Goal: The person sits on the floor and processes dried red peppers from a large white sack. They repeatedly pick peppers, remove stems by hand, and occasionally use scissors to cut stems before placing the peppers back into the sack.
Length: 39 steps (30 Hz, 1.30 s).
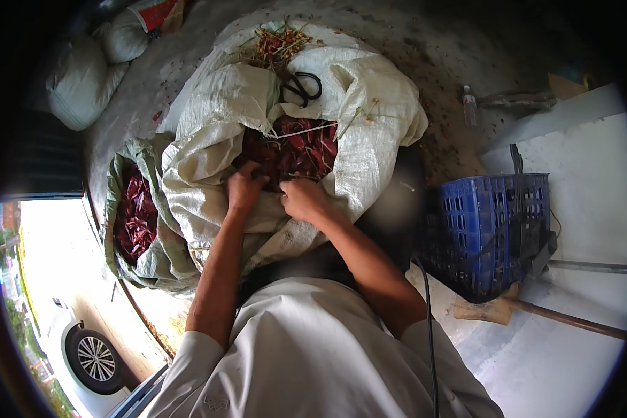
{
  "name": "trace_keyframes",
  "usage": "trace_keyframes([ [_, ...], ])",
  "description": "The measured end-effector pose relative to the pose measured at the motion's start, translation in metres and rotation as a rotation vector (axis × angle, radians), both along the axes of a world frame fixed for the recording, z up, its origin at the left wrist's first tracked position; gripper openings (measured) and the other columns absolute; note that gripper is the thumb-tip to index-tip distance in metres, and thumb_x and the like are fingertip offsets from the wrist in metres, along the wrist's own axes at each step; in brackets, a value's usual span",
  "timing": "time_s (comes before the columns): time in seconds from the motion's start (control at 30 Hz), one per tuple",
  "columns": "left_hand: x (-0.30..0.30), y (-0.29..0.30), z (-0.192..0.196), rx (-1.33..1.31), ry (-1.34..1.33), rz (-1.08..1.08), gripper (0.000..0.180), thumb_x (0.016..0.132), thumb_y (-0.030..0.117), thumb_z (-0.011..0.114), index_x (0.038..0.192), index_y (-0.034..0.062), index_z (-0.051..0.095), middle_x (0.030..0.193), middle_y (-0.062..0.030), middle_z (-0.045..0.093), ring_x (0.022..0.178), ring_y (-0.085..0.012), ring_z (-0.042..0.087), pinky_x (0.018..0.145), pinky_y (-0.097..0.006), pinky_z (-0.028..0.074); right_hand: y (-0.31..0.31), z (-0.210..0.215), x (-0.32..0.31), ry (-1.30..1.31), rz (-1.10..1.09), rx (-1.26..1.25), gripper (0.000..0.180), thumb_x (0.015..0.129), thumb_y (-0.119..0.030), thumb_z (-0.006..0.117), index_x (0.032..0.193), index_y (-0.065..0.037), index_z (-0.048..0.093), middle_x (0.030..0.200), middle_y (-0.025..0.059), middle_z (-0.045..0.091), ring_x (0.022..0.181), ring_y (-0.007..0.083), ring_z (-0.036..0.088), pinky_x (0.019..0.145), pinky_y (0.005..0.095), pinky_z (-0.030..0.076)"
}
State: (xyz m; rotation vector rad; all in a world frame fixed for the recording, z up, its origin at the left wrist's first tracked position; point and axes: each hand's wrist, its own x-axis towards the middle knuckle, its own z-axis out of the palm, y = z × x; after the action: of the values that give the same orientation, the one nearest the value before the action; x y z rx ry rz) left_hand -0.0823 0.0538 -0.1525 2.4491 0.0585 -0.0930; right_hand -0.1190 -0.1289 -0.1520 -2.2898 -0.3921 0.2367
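I see daylight, soft and even, no hard shadows on the white sack (369,104). Strongest light sits near left, where the ground beyond the ledge blows out to white glare by the car (83,348). Heavy fisheye: black vignette rings the frame and edges bend. A smeared dark blur lies between the sack and the blue crate (491,230). The far left corner goes dim.

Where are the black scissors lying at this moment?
In the head view, the black scissors lie atop the white sack, beyond both hands, just below the pile of stems.
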Motion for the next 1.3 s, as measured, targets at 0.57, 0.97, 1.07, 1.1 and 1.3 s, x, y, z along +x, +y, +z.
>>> trace_keyframes([
  [0.57,-0.046,-0.016,0.052,-0.905,0.215,-0.071,0.019,0.083,0.0,0.069,0.101,0.0052,0.066,0.083,0.0001,0.067,0.066,-0.003,0.054,0.057,-0.02,0.041,-0.01,0.034,-0.006,0.14,-0.249,0.471,0.028,0.094,-0.03,0.063,0.092,-0.002,0.066,0.078,0.0186,0.069,0.069,0.0341,0.068,0.063,0.043,0.052],
  [0.97,-0.032,-0.009,0.041,-0.398,-0.103,0.16,0.023,0.081,0.01,0.072,0.102,0.0026,0.069,0.085,-0.0116,0.069,0.074,-0.0238,0.065,0.068,-0.034,0.051,-0.041,0.013,-0.042,0.146,0.234,-0.316,0.023,0.083,-0.023,0.065,0.084,-0.002,0.073,0.082,0.0218,0.07,0.08,0.0382,0.069,0.075,0.0464,0.055],
  [1.07,-0.022,-0.018,0.034,-0.003,-0.022,-0.087,0.031,0.075,0.019,0.076,0.102,0.0048,0.069,0.092,-0.0186,0.069,0.082,-0.0347,0.067,0.074,-0.042,0.053,-0.036,0.028,-0.045,0.176,0.242,-0.381,0.019,0.081,-0.018,0.064,0.081,-0.001,0.073,0.081,0.0227,0.07,0.08,0.0392,0.069,0.075,0.0464,0.055],
  [1.1,-0.019,-0.025,0.035,0.106,0.067,-0.171,0.034,0.074,0.022,0.077,0.102,0.0056,0.069,0.094,-0.0206,0.069,0.085,-0.038,0.067,0.076,-0.045,0.053,-0.037,0.029,-0.043,0.193,0.219,-0.387,0.019,0.081,-0.018,0.064,0.081,-0.001,0.072,0.081,0.0226,0.07,0.08,0.0394,0.069,0.075,0.0467,0.055],
  [1.3,-0.03,-0.014,0.013,0.192,0.007,-0.177,0.032,0.072,0.021,0.075,0.099,0.0053,0.069,0.092,-0.0199,0.069,0.088,-0.0382,0.067,0.077,-0.047,0.054,-0.045,0.034,-0.033,0.167,-0.118,0.064,0.023,0.091,-0.022,0.063,0.086,0.0,0.065,0.079,0.0209,0.067,0.076,0.0411,0.065,0.068,0.0473,0.051],
])
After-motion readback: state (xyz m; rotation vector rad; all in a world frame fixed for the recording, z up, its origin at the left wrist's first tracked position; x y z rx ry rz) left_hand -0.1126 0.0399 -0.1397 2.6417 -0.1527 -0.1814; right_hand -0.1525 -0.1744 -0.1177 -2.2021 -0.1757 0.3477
